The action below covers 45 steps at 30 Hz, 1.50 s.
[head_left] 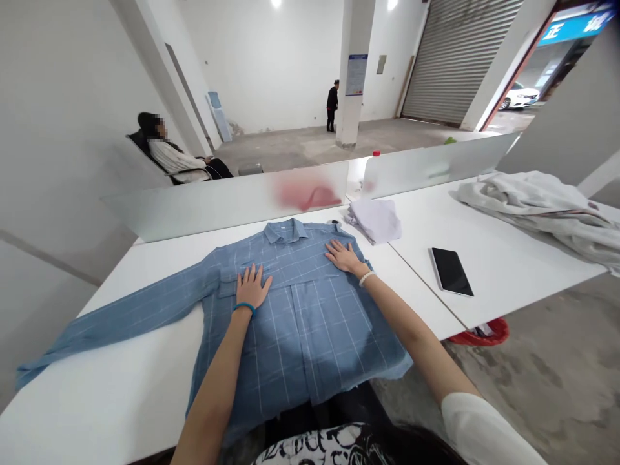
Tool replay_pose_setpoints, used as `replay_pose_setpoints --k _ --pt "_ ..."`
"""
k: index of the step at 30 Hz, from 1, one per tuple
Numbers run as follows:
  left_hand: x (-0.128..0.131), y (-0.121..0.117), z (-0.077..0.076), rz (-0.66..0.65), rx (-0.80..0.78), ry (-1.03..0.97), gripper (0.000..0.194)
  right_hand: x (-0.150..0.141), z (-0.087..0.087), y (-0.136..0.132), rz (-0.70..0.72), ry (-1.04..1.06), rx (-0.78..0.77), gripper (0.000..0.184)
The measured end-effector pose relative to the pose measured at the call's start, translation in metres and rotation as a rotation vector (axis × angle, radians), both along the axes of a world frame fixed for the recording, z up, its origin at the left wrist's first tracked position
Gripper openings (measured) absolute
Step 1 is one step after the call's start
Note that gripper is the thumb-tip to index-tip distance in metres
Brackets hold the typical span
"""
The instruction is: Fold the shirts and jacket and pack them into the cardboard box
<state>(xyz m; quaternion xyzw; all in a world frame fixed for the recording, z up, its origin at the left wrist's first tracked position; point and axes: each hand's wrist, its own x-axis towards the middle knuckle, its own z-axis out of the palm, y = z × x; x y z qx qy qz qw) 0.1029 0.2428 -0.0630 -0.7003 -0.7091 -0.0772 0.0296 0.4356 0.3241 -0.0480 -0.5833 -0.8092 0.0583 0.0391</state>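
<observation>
A blue checked shirt [271,329] lies spread on the white table [159,368], its collar at the far side and its lower edge hanging over the near edge. One sleeve stretches out to the left; on the right, no sleeve shows spread out. My left hand [252,287] rests flat on the left chest of the shirt, fingers spread, with a teal band at the wrist. Flat on the right chest lies my right hand [345,257], fingers apart, a pale beaded bracelet on that wrist. Neither hand grips the cloth.
Right of the collar sits a folded pale lilac cloth [376,219]. A tablet [451,271] and heaped whitish clothing [542,206] lie further right. Frosted dividers [232,203] border the far edge. Below stands a red bin [498,330]. A seated person [174,155] and a standing person [332,106] are beyond.
</observation>
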Motion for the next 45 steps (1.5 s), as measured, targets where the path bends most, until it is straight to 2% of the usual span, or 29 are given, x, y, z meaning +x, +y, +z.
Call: replay_pose_setpoints --k 5,8,10,13,16,19,22,25,29,32,36,38,43,45 --pt "-0.005 -0.007 -0.003 0.000 0.001 0.024 0.065 0.021 0.013 0.032 -0.218 -0.001 0.039 0.056" --pt "-0.004 -0.007 -0.002 0.006 0.003 0.005 0.064 0.008 0.016 0.037 -0.180 0.007 0.112 0.052" --pt "-0.003 -0.008 -0.002 0.010 0.008 0.000 0.065 -0.006 0.012 0.034 -0.060 0.019 0.155 0.051" --pt "-0.003 -0.009 0.000 0.010 0.002 0.009 0.065 -0.019 0.003 0.032 0.087 0.066 0.125 0.050" --pt "-0.002 -0.010 0.003 0.019 -0.034 0.014 0.067 -0.012 0.002 0.038 -0.015 0.116 0.075 0.049" --pt "0.000 -0.011 0.006 0.034 -0.047 0.031 0.066 0.007 0.008 0.039 -0.105 0.166 0.101 0.048" --pt "0.001 -0.011 0.007 0.043 -0.043 0.054 0.066 0.035 0.011 0.021 -0.180 0.245 0.143 0.046" --pt "0.002 -0.010 0.007 0.043 -0.029 0.069 0.065 0.070 0.008 -0.014 -0.264 0.336 0.144 0.048" --pt "0.003 -0.009 0.008 0.048 -0.028 0.057 0.065 0.101 0.004 -0.056 -0.195 0.390 0.029 0.055" --pt "0.003 -0.008 0.008 0.052 -0.030 0.045 0.065 0.099 0.006 -0.067 -0.196 0.389 -0.015 0.057" --pt "0.002 -0.008 0.008 0.045 -0.046 0.026 0.066 0.087 0.010 -0.061 -0.376 0.314 0.012 0.034" --pt "0.002 -0.008 0.007 0.039 -0.053 0.014 0.067 0.086 0.012 -0.058 -0.441 0.284 0.016 0.029" --pt "0.001 -0.008 0.006 0.024 -0.048 -0.053 0.068 0.078 0.022 -0.061 -0.519 0.193 0.009 0.029" --pt "0.000 -0.008 0.006 0.023 -0.046 -0.095 0.070 0.066 0.027 -0.065 -0.496 0.150 0.079 0.034"
